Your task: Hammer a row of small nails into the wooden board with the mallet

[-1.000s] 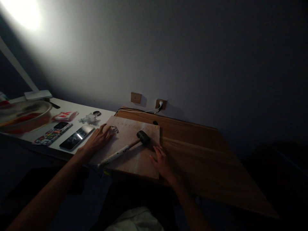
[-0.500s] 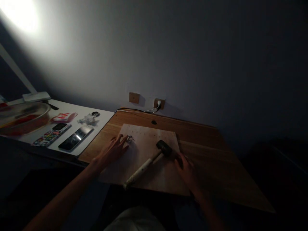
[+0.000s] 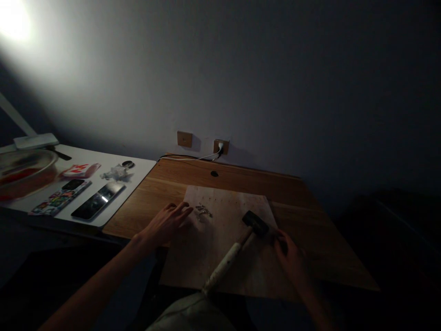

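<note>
A pale wooden board [image 3: 223,257] lies on a brown wooden desk [image 3: 155,197]. My left hand [image 3: 167,224] rests flat on the board's left edge, fingers stretched out, just left of a small heap of metal nails [image 3: 203,211]. A black-headed mallet [image 3: 237,246] with a light handle lies slanted across the board. My right hand [image 3: 291,255] lies on the board's right edge, beside the mallet head, fingers partly curled; the dim light hides whether it grips the edge.
A white table [image 3: 113,197] adjoins the desk's left side, bearing two phones [image 3: 98,201], a bowl [image 3: 24,172], a red-and-white packet [image 3: 79,170] and small items. Wall sockets [image 3: 220,147] with a white cable sit behind. A pale cloth [image 3: 186,317] lies below the board.
The board, with mallet and nails on it, has slid to the right and toward me across the desk, both hands moving with it off the white table's side.
</note>
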{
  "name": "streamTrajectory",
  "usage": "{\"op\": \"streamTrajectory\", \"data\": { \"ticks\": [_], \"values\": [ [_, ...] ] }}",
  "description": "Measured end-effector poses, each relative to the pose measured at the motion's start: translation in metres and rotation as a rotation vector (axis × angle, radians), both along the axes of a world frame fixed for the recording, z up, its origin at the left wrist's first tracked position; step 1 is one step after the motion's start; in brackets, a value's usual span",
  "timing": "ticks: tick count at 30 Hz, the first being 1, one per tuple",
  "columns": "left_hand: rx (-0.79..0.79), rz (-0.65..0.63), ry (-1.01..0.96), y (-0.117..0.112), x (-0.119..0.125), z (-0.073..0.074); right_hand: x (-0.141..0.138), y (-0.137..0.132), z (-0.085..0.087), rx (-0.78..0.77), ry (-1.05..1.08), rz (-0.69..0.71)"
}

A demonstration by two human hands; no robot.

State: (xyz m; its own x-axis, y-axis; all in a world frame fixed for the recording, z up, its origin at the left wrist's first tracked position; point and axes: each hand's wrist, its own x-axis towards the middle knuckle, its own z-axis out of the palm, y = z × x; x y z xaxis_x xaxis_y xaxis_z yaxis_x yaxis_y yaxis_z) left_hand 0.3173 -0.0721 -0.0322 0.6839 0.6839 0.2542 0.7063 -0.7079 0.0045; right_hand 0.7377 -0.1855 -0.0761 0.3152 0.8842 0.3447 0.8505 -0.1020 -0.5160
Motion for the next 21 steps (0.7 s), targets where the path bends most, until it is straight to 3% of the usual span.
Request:
{"op": "streamTrajectory", "data": {
  "ticks": [3,7,10,12,21],
  "values": [
    [0.014,0.043,-0.047,0.004,-0.001,-0.003,-0.013,-0.004,0.002,0.072,-0.015,-0.015],
    [-0.049,0.001,-0.094,0.015,0.017,-0.013,-0.045,-0.01,0.014,0.106,0.05,0.053],
    [-0.128,-0.089,-0.104,0.024,0.042,-0.023,-0.069,-0.013,0.028,-0.083,0.095,0.265],
    [-0.169,-0.163,-0.127,0.025,0.061,-0.028,-0.081,-0.011,0.034,-0.146,0.107,0.318],
    [-0.239,-0.484,-0.214,0.0,0.141,-0.034,-0.106,0.008,0.023,-0.071,0.347,0.205]
  ]
}}
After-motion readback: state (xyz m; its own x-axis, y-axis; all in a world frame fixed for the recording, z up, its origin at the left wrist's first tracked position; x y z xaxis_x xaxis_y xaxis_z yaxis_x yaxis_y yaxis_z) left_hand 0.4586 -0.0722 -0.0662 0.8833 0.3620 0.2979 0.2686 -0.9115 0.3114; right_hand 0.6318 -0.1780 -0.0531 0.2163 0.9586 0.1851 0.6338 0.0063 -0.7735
